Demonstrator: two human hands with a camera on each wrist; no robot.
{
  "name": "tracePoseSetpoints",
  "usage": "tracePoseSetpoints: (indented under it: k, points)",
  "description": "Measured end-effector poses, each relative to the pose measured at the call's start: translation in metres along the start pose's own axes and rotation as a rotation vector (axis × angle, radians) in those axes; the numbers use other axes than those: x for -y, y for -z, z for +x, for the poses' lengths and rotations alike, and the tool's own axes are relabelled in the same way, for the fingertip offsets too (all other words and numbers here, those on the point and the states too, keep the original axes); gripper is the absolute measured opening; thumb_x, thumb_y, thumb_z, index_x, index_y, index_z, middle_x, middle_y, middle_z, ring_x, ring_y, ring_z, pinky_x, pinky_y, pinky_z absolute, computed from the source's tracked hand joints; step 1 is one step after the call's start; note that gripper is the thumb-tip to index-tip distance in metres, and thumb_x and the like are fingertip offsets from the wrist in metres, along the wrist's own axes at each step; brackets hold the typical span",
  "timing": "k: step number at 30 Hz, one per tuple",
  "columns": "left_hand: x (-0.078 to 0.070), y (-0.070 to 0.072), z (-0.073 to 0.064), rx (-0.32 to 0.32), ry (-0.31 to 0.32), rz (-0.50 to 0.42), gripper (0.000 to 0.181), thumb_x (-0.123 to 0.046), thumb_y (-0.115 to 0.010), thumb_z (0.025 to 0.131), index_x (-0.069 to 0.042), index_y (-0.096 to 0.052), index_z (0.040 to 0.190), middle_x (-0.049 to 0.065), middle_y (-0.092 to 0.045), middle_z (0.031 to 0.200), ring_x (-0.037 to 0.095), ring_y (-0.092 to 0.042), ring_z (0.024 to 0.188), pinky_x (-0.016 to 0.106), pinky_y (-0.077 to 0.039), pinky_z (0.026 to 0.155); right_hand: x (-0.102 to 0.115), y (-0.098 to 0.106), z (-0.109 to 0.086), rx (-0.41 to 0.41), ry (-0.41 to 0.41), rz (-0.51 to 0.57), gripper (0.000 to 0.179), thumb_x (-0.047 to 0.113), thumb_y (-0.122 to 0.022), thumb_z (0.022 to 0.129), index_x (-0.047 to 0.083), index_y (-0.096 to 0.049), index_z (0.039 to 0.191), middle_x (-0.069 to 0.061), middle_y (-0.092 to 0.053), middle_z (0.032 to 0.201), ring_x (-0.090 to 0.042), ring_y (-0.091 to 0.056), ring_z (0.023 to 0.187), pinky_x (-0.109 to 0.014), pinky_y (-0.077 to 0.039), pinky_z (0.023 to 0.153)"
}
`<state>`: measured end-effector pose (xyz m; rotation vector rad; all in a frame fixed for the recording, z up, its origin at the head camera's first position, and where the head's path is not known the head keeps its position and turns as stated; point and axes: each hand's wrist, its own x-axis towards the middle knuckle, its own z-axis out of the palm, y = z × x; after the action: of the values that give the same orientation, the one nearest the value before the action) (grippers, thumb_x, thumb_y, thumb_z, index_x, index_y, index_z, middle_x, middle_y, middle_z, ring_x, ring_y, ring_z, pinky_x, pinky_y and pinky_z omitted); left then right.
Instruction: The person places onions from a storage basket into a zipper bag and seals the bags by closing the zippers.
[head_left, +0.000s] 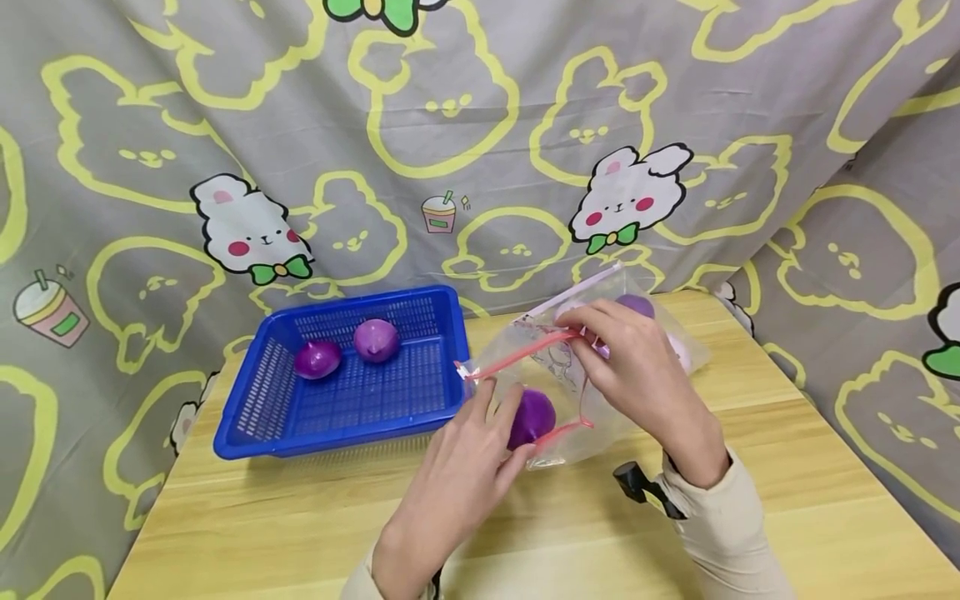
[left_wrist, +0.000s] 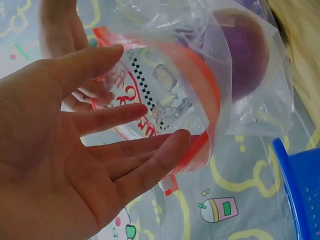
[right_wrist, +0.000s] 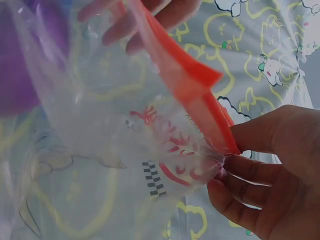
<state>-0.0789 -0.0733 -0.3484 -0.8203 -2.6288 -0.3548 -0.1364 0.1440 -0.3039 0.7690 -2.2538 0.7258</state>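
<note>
A clear zip bag [head_left: 555,367] with a red-edged mouth and printed drawings is held up over the table. My right hand [head_left: 637,367] pinches the red edge [right_wrist: 227,135] between thumb and fingers. At the bag's mouth is my left hand [head_left: 468,454], its fingers [left_wrist: 165,150] spread and fairly straight, holding nothing. A glossy purple onion [head_left: 534,417] lies inside this bag, seen through the plastic beside the left fingertips. It also shows as a purple round shape [left_wrist: 245,57] in the left wrist view.
To the left, a blue plastic basket [head_left: 247,383] holds a dark purple onion [head_left: 317,360] and a lighter one [head_left: 376,341]. Behind the right hand lies another clear bag with a pale zip strip [head_left: 573,292] and purple round things [head_left: 636,305]. A patterned curtain [head_left: 465,125] hangs behind the wooden table [head_left: 585,542].
</note>
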Motion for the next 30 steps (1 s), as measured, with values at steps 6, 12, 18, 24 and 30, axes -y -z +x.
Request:
tracePoseSetpoints:
  k: [6, 12, 18, 24, 30]
  points:
    - [0.000, 0.001, 0.000, 0.005, -0.032, 0.041, 0.056, -0.035, -0.075, 0.089, -0.011, -0.054, 0.135, 0.013, -0.060, 0.121, 0.024, -0.066, 0.082, 0.035, -0.057, 0.058, -0.002, 0.002, 0.000, -0.019, 0.000, -0.018, 0.019, -0.004, -0.075, 0.082, 0.005, -0.074, 0.099, -0.001, -0.069, 0.088, -0.010, -0.055, 0.069, -0.028, -0.046, 0.060]
    - [-0.003, 0.002, -0.003, 0.028, -0.096, 0.080, 0.042, -0.034, -0.076, 0.087, -0.011, -0.061, 0.118, 0.004, -0.064, 0.094, 0.020, -0.062, 0.086, 0.036, -0.053, 0.073, -0.004, 0.002, 0.002, -0.080, 0.056, -0.040, 0.018, -0.006, -0.075, 0.082, 0.003, -0.074, 0.097, -0.004, -0.068, 0.086, -0.013, -0.056, 0.068, -0.027, -0.044, 0.061]
    - [-0.010, 0.007, -0.007, 0.047, -0.116, 0.142, 0.037, -0.042, -0.068, 0.092, -0.014, -0.065, 0.116, 0.001, -0.068, 0.092, 0.019, -0.060, 0.095, 0.035, -0.045, 0.078, -0.006, -0.001, 0.005, -0.183, 0.095, -0.067, 0.018, -0.007, -0.073, 0.083, 0.002, -0.074, 0.098, -0.008, -0.070, 0.091, -0.020, -0.058, 0.074, -0.031, -0.045, 0.064]
    - [-0.015, 0.011, -0.011, 0.025, -0.151, 0.161, 0.032, -0.044, -0.065, 0.094, -0.016, -0.064, 0.110, -0.001, -0.068, 0.088, 0.019, -0.059, 0.094, 0.035, -0.042, 0.083, -0.010, -0.011, 0.008, -0.172, 0.133, -0.102, 0.012, -0.002, -0.069, 0.088, 0.001, -0.073, 0.099, -0.010, -0.069, 0.094, -0.025, -0.063, 0.082, -0.037, -0.051, 0.069]
    - [-0.017, 0.010, -0.012, 0.037, -0.144, 0.188, 0.030, -0.045, -0.066, 0.093, -0.017, -0.065, 0.104, 0.001, -0.068, 0.092, 0.020, -0.059, 0.096, 0.037, -0.042, 0.085, -0.011, -0.014, 0.007, -0.130, 0.146, -0.049, 0.014, -0.003, -0.070, 0.087, 0.002, -0.073, 0.099, -0.008, -0.069, 0.092, -0.019, -0.062, 0.079, -0.031, -0.048, 0.066]
